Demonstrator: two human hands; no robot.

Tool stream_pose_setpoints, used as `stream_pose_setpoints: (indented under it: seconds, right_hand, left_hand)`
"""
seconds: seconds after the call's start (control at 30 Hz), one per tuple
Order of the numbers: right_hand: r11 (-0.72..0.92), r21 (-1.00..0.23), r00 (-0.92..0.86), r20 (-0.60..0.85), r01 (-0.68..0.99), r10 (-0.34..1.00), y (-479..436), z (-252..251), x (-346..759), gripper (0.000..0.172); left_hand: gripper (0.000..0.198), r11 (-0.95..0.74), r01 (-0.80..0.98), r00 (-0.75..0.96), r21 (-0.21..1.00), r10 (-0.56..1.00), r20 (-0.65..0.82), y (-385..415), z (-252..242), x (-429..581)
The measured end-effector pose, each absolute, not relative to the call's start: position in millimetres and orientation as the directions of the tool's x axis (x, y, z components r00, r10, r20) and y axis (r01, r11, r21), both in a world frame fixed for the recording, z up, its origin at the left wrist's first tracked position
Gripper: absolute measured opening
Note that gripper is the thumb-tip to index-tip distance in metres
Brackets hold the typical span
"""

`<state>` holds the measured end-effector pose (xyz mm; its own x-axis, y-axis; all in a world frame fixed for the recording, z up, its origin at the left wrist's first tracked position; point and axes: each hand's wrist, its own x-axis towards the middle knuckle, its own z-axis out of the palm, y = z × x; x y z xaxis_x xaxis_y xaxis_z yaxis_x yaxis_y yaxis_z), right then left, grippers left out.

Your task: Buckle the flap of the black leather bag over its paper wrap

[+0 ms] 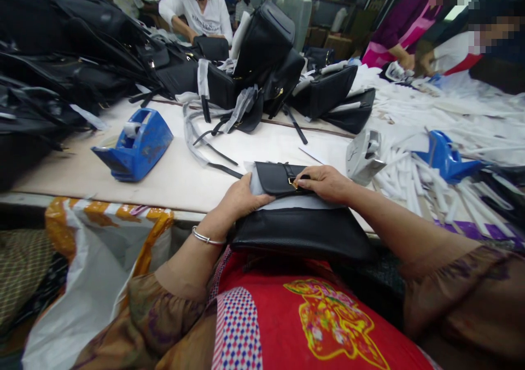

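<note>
Handbag [301, 230], black, held between the two hands at the near table edge, its lower body reaching toward the wearer. Surface dark with a soft sheen, faintly grained. Flap [268, 178] smooth, black, lying over a pale sheet [295, 202] that separates it from the body. Centre strap with gold-coloured buckle [292, 182], at the right fingertips. No label or lettering readable on the handbag.

Left hand [248, 197]: closed around the handbag's left side, thumb on the front, remaining fingers mostly hidden. Silver-coloured bracelet [207, 238] at the wrist.

Right hand [326, 183]: thumb and forefinger drawn together in a pinch at the strap end, beside the buckle.

Below the grip: red apron [279, 315], yellow-outlined motif, checked border.

Left of the grip: blue tape dispenser [141, 145], scuffed, on the pale table [102, 173].

Just beyond the right hand: white tape dispenser [361, 165], a dark mark on its side, illegible. Farther right: white rolled strips [404, 178].

Beyond the grip: black bags [262, 47], heaped, some parts wrapped. Behind them, a co-worker in a white shirt [203, 11]; dark capital lettering on the chest, only partly legible.
</note>
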<state>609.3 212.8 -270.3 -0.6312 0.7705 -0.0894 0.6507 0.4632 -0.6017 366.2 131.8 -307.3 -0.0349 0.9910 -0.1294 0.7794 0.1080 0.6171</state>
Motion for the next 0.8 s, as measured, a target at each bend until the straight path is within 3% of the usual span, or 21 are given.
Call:
stream_pose_setpoints:
  seconds: [0.3, 0.47, 0.6, 0.7, 0.8]
  right_hand:
    - [0.573, -0.52, -0.654, 0.037, 0.634, 0.756, 190, -274, 606, 0.024]
    - [0.744, -0.313, -0.765, 0.079, 0.59, 0.639, 177, -281, 606, 0.025]
    - [0.768, -0.202, -0.773, 0.066, 0.608, 0.63, 164, -281, 606, 0.031]
    - [0.77, -0.197, -0.778, 0.054, 0.606, 0.626, 158, -281, 611, 0.047]
    - [0.771, -0.304, -0.791, 0.083, 0.559, 0.606, 157, -279, 621, 0.053]
  left_hand:
    - [0.084, 0.129, 0.727, -0.019, 0.675, 0.986, -0.168, 130, -299, 365]
    - [0.098, 0.084, 0.711, 0.081, 0.698, 0.976, -0.2, 131, -295, 358]
    - [0.083, 0.144, 0.715, -0.005, 0.684, 0.979, -0.202, 135, -299, 365]
    - [0.075, 0.108, 0.733, -0.027, 0.672, 0.991, -0.129, 138, -307, 372]
    - [0.073, 0.053, 0.739, -0.006, 0.671, 0.997, -0.072, 139, -311, 373]
